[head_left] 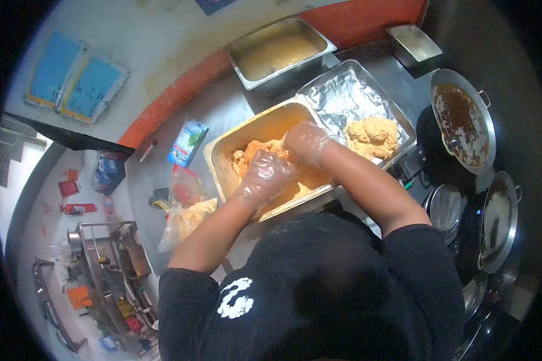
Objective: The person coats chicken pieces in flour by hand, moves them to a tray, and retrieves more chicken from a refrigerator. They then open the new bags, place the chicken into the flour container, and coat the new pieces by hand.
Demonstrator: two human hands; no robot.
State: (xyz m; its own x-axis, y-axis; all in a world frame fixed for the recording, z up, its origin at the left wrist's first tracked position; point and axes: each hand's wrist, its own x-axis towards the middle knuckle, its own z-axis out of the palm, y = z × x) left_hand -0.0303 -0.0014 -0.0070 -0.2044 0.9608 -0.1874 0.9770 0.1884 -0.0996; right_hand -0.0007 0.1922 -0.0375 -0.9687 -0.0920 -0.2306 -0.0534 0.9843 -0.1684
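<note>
Both my hands wear clear plastic gloves and reach into a deep metal pan [218, 174] of light-brown breading flour [304, 183]. Orange-brown pieces of raw-looking chicken [256, 148] lie coated in flour toward its far left side. My left hand [265, 175] is curled against these pieces, its fingers closed on one, with the fingertips partly hidden. At the pan's right side, my right hand [306, 144] is bent downward beside the chicken. Its fingers are mostly hidden under the hand. Breaded chicken [372, 137] sits on a foil-lined tray [411, 141] to the right.
Behind stands a metal pan of cloudy liquid [277, 51]. Two large woks [492, 129] and a mesh strainer [445, 207] are at the right. A blue-white box [188, 143] and a plastic bag [190, 219] lie left of the flour pan. A metal rack [111, 225] stands further left.
</note>
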